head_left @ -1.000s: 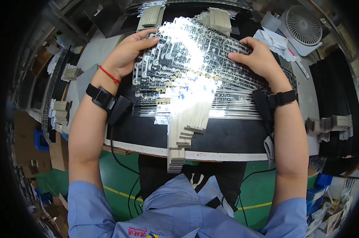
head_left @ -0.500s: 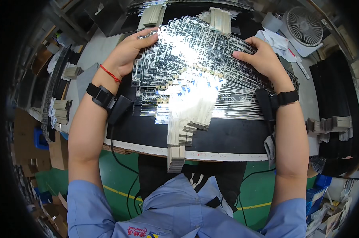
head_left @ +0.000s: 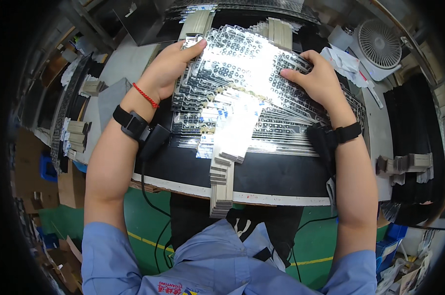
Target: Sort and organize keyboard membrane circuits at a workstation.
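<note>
A thick fanned stack of clear membrane circuit sheets (head_left: 232,58) lies between my hands, its black-and-silver key pattern partly washed out by glare. My left hand (head_left: 171,66) grips the upper left edge, thumb on top and fingers underneath. Opposite it, my right hand (head_left: 320,81) holds the right side, thumb across the top sheet and fingers over the far edge. Pale ribbon tails (head_left: 222,191) gather at the middle and hang past the table's front edge. More sheets lie spread underneath, on the black mat (head_left: 276,172).
Bundles of pale tails (head_left: 197,22) and further sheets lie at the back. A white fan (head_left: 379,44) stands back right beside a white cloth (head_left: 341,60). More tail bundles (head_left: 411,163) are at the right. Cables run from both wrist-strapped devices.
My right hand has shifted left and my hands are closer together. The held sheets are drawn in slightly, and the glare has moved across them. The whole view has shifted a little.
</note>
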`<state>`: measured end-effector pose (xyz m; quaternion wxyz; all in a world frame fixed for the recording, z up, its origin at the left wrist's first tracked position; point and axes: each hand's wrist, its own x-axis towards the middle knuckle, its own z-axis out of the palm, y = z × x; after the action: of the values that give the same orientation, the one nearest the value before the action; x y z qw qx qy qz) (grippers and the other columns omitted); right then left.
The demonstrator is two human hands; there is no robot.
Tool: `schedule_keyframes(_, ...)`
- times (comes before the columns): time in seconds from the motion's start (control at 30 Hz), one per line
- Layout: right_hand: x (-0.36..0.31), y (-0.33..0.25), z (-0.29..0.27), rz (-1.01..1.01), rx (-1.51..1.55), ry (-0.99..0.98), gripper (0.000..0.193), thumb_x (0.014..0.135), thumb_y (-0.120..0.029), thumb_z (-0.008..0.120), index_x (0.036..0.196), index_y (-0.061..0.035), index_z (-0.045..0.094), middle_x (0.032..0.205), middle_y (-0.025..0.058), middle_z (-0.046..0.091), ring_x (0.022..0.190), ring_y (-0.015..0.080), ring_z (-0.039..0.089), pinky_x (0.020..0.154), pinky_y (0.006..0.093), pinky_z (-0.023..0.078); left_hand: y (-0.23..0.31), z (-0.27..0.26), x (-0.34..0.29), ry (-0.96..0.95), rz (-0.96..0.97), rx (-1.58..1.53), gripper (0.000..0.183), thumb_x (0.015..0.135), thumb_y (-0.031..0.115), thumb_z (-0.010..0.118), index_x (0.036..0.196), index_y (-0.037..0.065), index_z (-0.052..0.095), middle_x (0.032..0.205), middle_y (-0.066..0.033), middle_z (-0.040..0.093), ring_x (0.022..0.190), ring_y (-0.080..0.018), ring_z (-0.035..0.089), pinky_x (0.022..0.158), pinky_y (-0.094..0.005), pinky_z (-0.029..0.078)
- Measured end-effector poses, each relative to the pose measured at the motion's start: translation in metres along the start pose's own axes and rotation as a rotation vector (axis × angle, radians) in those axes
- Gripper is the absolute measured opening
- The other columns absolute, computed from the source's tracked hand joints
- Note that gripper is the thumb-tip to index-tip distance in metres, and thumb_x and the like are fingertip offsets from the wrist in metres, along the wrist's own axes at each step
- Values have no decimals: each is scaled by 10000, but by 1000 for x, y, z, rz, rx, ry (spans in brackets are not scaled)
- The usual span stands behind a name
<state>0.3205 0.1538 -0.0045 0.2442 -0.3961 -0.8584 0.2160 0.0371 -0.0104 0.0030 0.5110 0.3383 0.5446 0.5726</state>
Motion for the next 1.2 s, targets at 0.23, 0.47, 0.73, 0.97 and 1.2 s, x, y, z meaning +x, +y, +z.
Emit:
schedule_keyframes(0.23,-3,-9,-1,-7,93,-60,713,684,-457,911,1115,43,643,973,180,714,858,254,693,801,361,545,2,-9,1,-69,134,-99,365,1042,219,580,1329,-5,554,1186,-78,696,1008,-127,690,884,-286,573)
schedule_keyframes(0.47,-7,-10,-11,-29,160,86,619,685,-386,926,1062,13,640,962,160,709,858,253,693,791,364,544,0,12,-10,-51,278,314,424,1004,216,659,1327,-29,535,1215,-66,671,1054,-119,642,933,-289,522)
schedule_keyframes(0.73,-18,-31,-16,-468,-91,516,518,772,-342,844,1142,-43,641,1152,95,635,1121,303,568,952,432,381,22,-4,1,-92,413,33,468,943,15,680,1373,-16,498,1219,-94,673,1059,-143,663,941,-306,544)
schedule_keyframes(0.97,-18,-33,-22,-601,-90,741,322,838,-247,778,1094,-89,663,1103,67,638,1040,272,571,924,410,377,63,-59,54,91,346,-39,296,1023,163,615,1287,37,567,1213,-61,682,1099,-145,657,960,-362,541)
schedule_keyframes(1.2,-20,-1,-10,-426,-10,107,297,848,-263,766,1048,-53,703,1062,92,684,1039,307,608,886,433,444,63,-61,99,416,414,48,718,1002,182,650,1548,-64,253,1515,-254,422,1408,-302,436,1172,-431,375)
